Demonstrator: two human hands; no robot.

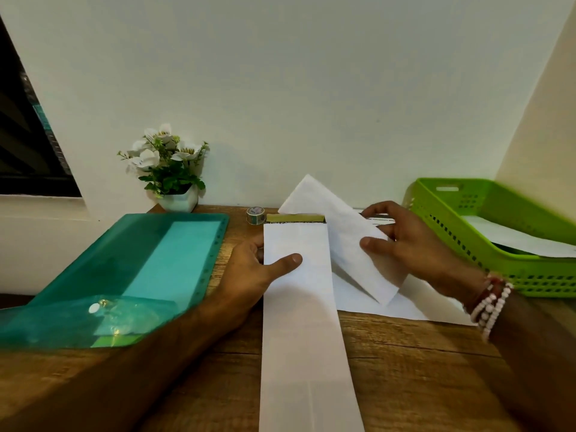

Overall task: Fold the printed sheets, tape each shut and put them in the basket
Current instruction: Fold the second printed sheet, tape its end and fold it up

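Left hand (258,266): thumb on top of the long folded sheet (302,322), fingers curled at its left edge, so it's gripping the strip, which lies flat on the wooden table (405,369) and runs 12 to 6 o'clock through frame centre. Right hand (402,241): pinching the second folded sheet (349,238), thumb on the near face and fingers behind; that sheet is tilted and lifted, long axis roughly 11 to 5 o'clock, overlapping the strip's right edge. Beaded bracelets (489,300) on the right wrist. A flat unfolded sheet (374,304) lies under the right hand. A yellowish printed band (294,218) sits at the strip's far end; the text there and by the right fingers is too small to read. Tape roll (255,215) is at 12 o'clock from the left hand, label unreadable. Green basket (498,232) at 3 o'clock, with one white sheet (514,238) inside. Teal folder (124,269) at 9 o'clock, potted white flowers (174,169) at 11.
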